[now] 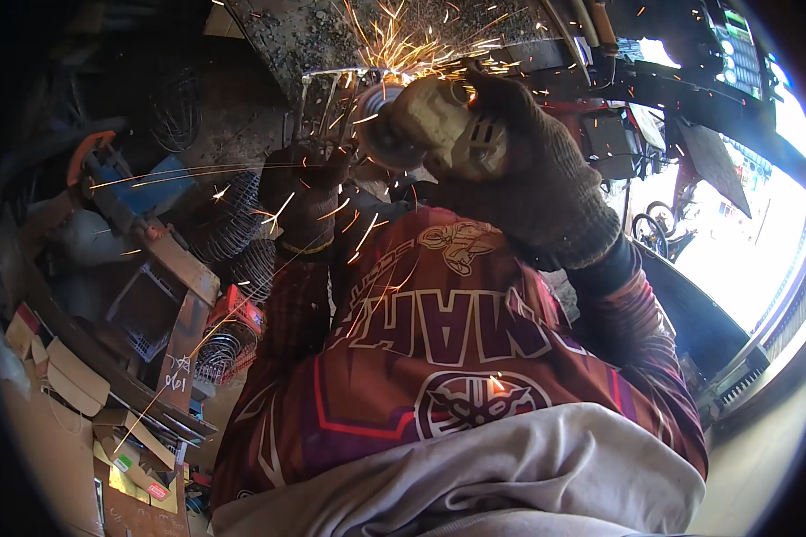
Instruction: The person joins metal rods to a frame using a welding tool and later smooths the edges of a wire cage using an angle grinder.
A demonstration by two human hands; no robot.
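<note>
My right hand, in a knitted work glove, is wrapped around a yellowish angle grinder. The grinder's round disc faces left and looks blurred. Bright sparks spray from beside the disc, up and out across the view. Left of the disc stands a piece made of thin metal rods with a bar across its top. Its lower part runs down to my gloved left hand, which is closed around it in deep shadow. The exact contact between disc and metal is hidden by glare.
Wire coils and a red box-like thing stand at left, beside a rusty metal frame. Cardboard boxes lie at the lower left. A bicycle wheel shows near the bright opening at right. Gritty ground lies ahead.
</note>
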